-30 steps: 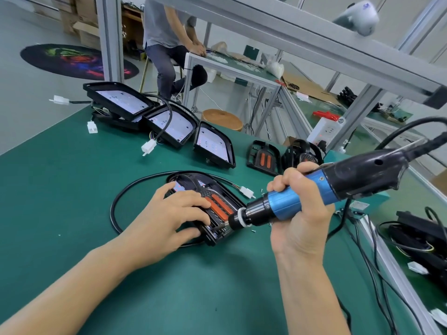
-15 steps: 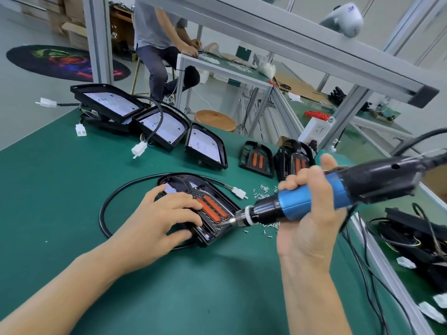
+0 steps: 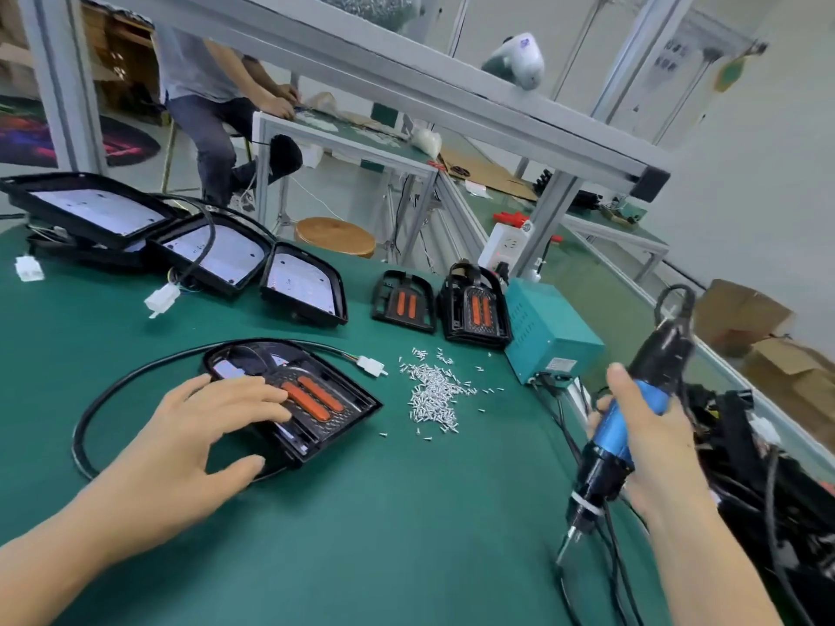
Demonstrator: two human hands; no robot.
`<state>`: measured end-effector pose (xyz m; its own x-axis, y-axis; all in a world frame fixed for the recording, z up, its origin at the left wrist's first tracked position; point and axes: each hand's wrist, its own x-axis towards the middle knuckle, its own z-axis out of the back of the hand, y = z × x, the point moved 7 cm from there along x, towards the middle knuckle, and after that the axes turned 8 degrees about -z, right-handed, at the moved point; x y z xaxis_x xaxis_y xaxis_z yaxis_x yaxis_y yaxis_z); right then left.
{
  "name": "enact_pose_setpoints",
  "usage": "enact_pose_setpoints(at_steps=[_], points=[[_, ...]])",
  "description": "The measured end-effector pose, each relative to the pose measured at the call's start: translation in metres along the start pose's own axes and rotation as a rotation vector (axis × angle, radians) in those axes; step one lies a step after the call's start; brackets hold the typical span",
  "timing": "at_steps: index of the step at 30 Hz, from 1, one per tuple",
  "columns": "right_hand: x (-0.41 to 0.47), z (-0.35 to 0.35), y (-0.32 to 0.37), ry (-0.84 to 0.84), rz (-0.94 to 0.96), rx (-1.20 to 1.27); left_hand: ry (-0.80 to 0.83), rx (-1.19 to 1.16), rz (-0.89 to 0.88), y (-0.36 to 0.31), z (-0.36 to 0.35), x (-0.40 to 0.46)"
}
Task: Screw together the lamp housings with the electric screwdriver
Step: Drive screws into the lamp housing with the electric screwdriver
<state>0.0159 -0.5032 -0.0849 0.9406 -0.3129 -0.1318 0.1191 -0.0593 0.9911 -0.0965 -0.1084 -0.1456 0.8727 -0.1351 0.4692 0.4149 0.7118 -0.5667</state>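
i am pulling the electric screwdriver (image 3: 632, 426), gripped in my right hand (image 3: 650, 449), away from the lamp housing (image 3: 316, 399), so that screw seems done. my left hand (image 3: 194, 426) is pressing flat on the housing, left of the screw pile (image 3: 433, 395).

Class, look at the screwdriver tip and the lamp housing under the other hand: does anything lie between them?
Nothing visible does: only bare green mat separates the screwdriver from the lamp housing; the screw pile lies farther back.
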Motion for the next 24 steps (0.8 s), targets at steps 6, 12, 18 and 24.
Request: enact_pose_setpoints(at_steps=[6,12,18,24], points=[[0.033,0.02,-0.061,0.03,-0.336,-0.553,-0.053,-0.007,0.039,0.0,0.004,0.003],[0.038,-0.009,-0.06,0.086,-0.231,-1.068,-0.119,-0.006,0.09,-0.003,0.005,0.0],[0.047,-0.048,-0.057,0.108,-0.074,-1.603,-0.187,0.074,0.082,-0.003,0.006,-0.007],[0.055,-0.063,-0.061,0.033,0.028,-1.818,-0.256,0.069,0.092,-0.005,0.017,-0.01]])
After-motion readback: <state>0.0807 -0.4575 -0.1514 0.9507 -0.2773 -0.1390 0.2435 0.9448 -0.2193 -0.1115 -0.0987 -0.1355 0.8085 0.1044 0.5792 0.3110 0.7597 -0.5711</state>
